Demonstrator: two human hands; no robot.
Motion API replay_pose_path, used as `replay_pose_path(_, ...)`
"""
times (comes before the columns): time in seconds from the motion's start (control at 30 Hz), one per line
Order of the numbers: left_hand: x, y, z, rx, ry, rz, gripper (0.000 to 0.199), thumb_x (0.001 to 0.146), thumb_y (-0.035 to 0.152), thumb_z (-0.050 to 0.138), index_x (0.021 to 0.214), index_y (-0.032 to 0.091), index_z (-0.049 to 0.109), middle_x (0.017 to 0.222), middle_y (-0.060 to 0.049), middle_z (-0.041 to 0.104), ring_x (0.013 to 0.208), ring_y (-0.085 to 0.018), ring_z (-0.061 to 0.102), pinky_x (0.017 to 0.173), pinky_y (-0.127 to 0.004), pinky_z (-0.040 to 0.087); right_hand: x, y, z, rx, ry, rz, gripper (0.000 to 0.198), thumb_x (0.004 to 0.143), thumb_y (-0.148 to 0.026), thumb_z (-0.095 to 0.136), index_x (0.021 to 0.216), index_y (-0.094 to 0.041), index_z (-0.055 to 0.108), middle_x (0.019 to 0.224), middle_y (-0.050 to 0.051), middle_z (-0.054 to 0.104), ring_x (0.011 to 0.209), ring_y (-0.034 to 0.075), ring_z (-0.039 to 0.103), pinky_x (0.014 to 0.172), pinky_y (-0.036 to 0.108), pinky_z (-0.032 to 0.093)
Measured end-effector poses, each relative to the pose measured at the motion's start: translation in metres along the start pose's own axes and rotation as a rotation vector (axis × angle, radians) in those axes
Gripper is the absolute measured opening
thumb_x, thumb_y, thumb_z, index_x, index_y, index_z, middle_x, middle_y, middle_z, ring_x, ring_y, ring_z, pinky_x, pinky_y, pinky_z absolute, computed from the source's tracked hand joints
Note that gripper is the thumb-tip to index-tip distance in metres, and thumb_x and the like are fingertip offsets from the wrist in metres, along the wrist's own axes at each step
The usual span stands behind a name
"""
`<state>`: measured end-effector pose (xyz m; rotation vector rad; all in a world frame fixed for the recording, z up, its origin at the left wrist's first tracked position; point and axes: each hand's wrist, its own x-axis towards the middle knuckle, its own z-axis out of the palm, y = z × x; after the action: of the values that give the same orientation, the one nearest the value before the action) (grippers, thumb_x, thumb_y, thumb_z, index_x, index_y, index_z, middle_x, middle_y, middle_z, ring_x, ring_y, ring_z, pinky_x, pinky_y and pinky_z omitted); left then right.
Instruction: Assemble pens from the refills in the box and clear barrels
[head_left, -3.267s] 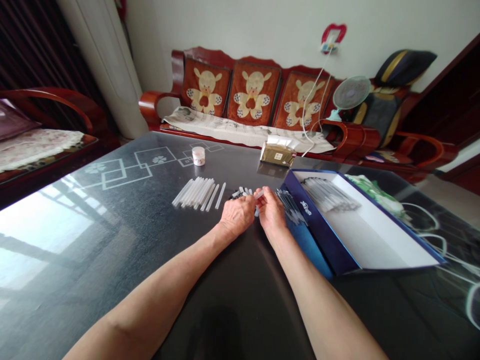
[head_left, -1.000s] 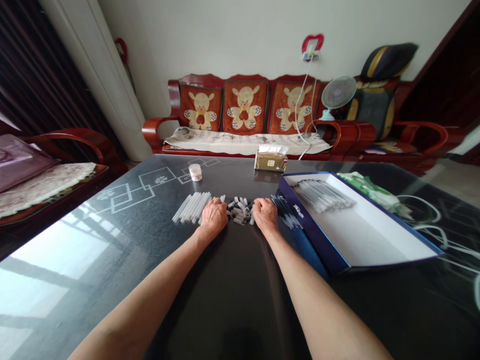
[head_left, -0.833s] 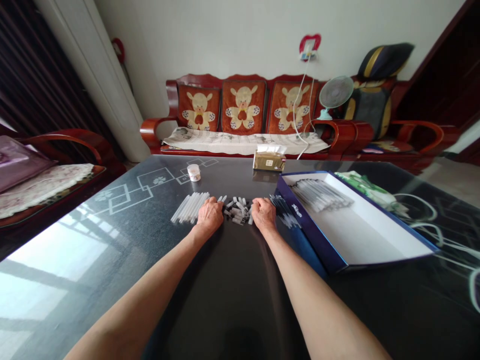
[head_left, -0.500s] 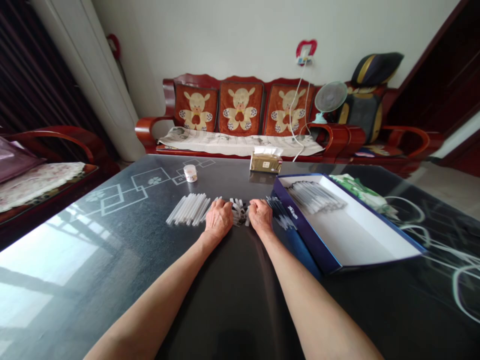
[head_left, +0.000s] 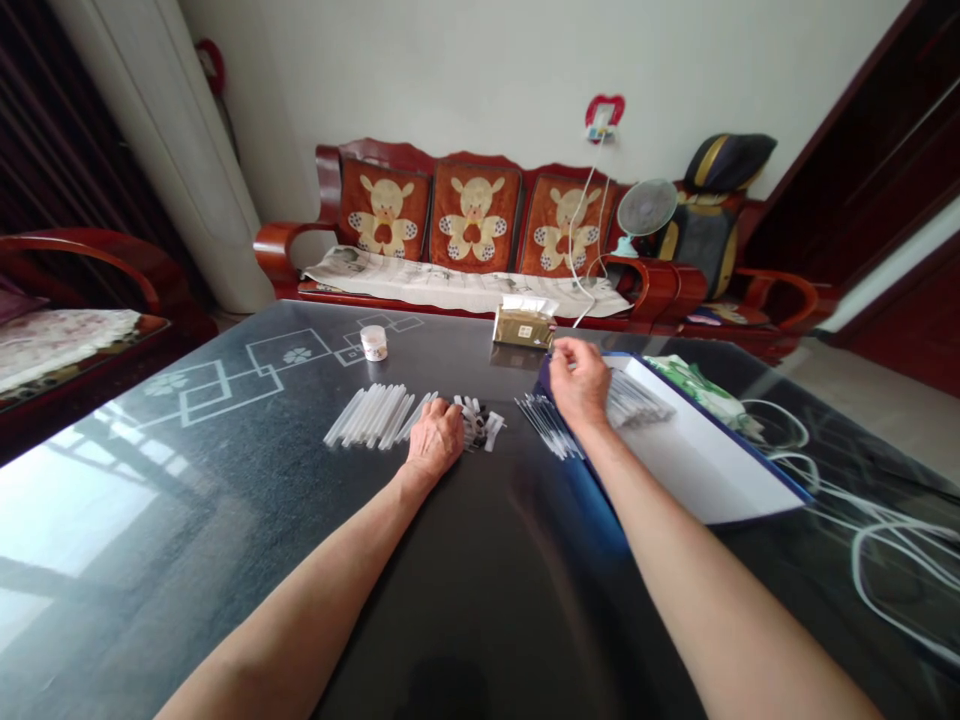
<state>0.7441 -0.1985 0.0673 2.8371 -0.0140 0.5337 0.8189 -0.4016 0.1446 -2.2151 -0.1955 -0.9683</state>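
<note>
Pale tubes (head_left: 371,415) lie in a slanted row on the worktop (head_left: 450,600), just left of the left hand (head_left: 437,437). Left fingers: curled down low between tubes and small end pieces (head_left: 474,425); knuckles hide the tips, can't tell if anything's gripped. Right hand (head_left: 581,382): hangs over the left wall of the box (head_left: 724,495), fingers curled inward, grip can't be told either.

Doing it well, my read: use left fingers as a stop at the pile edge so light round parts don't roll into the row. Right fingers should take one thin rod (head_left: 551,428) at a time, by its end, pulled along its length; a sideways drag would likely fan the rest. Pinch lightly; thin plastic probably flexes. Keep the right wrist clear of the box wall.

Materials: tubes look like frosted plastic, straight, matt. End pieces are short stubs, whitish and black, heaped at odd angles. Rods are slim, shiny, loosely parallel, between the pile and the box. Box is stiff, dark blue outside, white inside, with a bundle of thin sticks (head_left: 637,400) at its far end. Worktop dark, glossy, low friction I'd guess. Further out: squat white tub (head_left: 373,343), gold tissue pack (head_left: 523,327).
</note>
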Motion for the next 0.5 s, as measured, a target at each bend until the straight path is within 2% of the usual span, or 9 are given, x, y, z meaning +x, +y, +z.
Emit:
replay_pose_path(0.07, 0.001, 0.000, 0.000, -0.007, -0.006, 0.001, 0.029, 0.096, 0.028, 0.037, 0.106, 0.023, 0.064, 0.103, -0.008, 0.059, 0.100, -0.021, 0.052, 0.080, -0.028, 0.047, 0.022, 0.023, -0.017, -0.125, -0.138, 0.130, 0.025, 0.077, -0.017, 0.051, 0.094, -0.016, 0.070, 0.089, 0.007, 0.069, 0.079, 0.017, 0.063, 0.079, 0.029, 0.047)
replay_pose_path(0.17, 0.002, -0.001, 0.001, -0.022, 0.000, 0.012, 0.030, 0.096, 0.029, 0.036, 0.105, 0.023, 0.065, 0.101, -0.008, 0.059, 0.098, -0.021, 0.052, 0.079, -0.027, 0.046, 0.031, 0.060, -0.026, -0.272, -0.558, 0.333, 0.011, 0.070, -0.020, 0.061, 0.072, -0.017, 0.072, 0.063, 0.002, 0.067, 0.060, 0.017, 0.061, 0.065, 0.028, 0.047)
replay_pose_path(0.23, 0.002, -0.003, 0.003, -0.030, 0.014, 0.017, 0.031, 0.095, 0.030, 0.036, 0.104, 0.023, 0.065, 0.099, -0.008, 0.058, 0.096, -0.021, 0.052, 0.076, -0.027, 0.046, 0.025, 0.077, -0.023, -0.277, -0.755, 0.438, 0.011, 0.068, -0.027, 0.066, 0.066, -0.018, 0.071, 0.050, 0.000, 0.061, 0.048, 0.016, 0.057, 0.055, 0.026, 0.045)
replay_pose_path(0.27, 0.002, -0.003, 0.004, -0.032, 0.021, 0.021, 0.031, 0.095, 0.030, 0.036, 0.104, 0.023, 0.065, 0.099, -0.007, 0.058, 0.096, -0.021, 0.052, 0.076, -0.027, 0.046, 0.021, 0.082, -0.020, -0.271, -0.791, 0.462, 0.011, 0.067, -0.027, 0.067, 0.064, -0.018, 0.071, 0.047, -0.001, 0.060, 0.044, 0.015, 0.056, 0.051, 0.026, 0.044)
replay_pose_path(0.33, 0.003, -0.004, 0.006, -0.036, 0.033, 0.032, 0.031, 0.095, 0.030, 0.037, 0.103, 0.023, 0.066, 0.098, -0.007, 0.058, 0.096, -0.021, 0.051, 0.075, -0.027, 0.046, 0.015, 0.087, -0.014, -0.261, -0.777, 0.465, 0.008, 0.064, -0.024, 0.069, 0.059, -0.017, 0.069, 0.045, -0.001, 0.059, 0.042, 0.014, 0.055, 0.048, 0.024, 0.042)
replay_pose_path(0.5, 0.004, -0.004, 0.006, -0.041, 0.029, 0.031, 0.029, 0.094, 0.029, 0.039, 0.102, 0.022, 0.066, 0.099, -0.008, 0.059, 0.096, -0.021, 0.051, 0.073, -0.027, 0.046, 0.013, 0.095, -0.002, -0.270, -0.586, 0.369, 0.017, 0.062, -0.017, 0.067, 0.045, -0.018, 0.061, 0.042, 0.000, 0.056, 0.047, 0.016, 0.059, 0.049, 0.024, 0.043)
